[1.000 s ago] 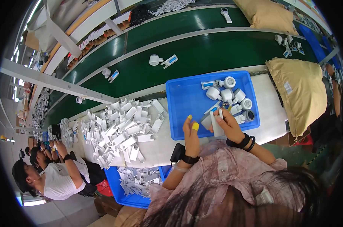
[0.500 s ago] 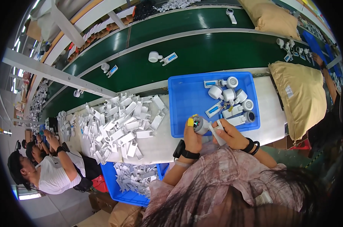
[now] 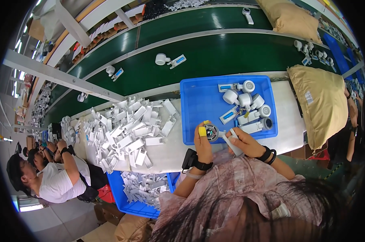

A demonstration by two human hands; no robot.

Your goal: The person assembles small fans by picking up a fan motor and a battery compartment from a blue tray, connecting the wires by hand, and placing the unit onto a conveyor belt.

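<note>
Hands' grip point(image 3: 220, 139) around round part point(image 3: 210, 132), above white bench point(image 3: 166, 155), beside green conveyor point(image 3: 214, 56).

so the tray point(image 3: 198, 101) sits on the bench point(image 3: 166, 155) with round parts point(image 3: 247, 103) piled in its right half; heap of brackets point(image 3: 128, 129) left of it; conveyor belt point(image 3: 214, 56) behind; sack point(image 3: 321, 103) right of the tray

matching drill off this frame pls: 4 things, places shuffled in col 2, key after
1. left hand
2. right hand
3. blue tray
4. tan sack

a. holds a white handle piece
b. on the white table, right of the tray
c. holds a small round part with a dark face
d. on the white table, holding white round-headed parts

Pairs: 1-c, 2-a, 3-d, 4-b
</note>
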